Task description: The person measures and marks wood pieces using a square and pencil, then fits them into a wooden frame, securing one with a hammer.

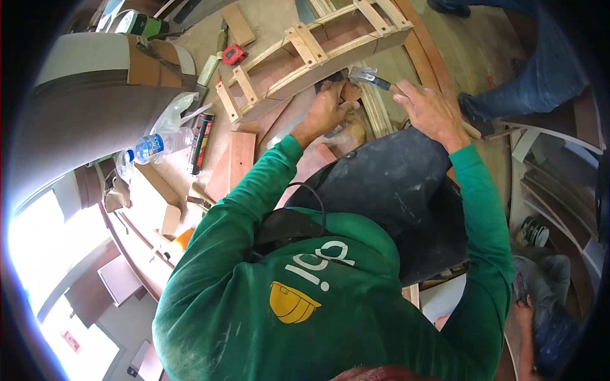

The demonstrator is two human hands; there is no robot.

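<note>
My right hand (433, 114) is wrapped round the handle of a hammer (375, 79). Its silver head points left, close to the fingers of my other hand. My left hand (323, 114) is closed, pinching beside a small brown wooden piece (350, 93); what lies between its fingertips is hidden. Just beyond both hands runs a long, narrow wooden frame (279, 81) with short crosspieces screwed over its top. A pale wooden strip (376, 111) extends toward me between my hands.
On the bench at the left lie a red tape measure (234, 54), a water bottle (152, 146), a dark sealant cartridge (201, 143) and a reddish board (241, 159). A person's jeans-clad leg (540, 82) is at the far right; another person (540, 298) is low at the right.
</note>
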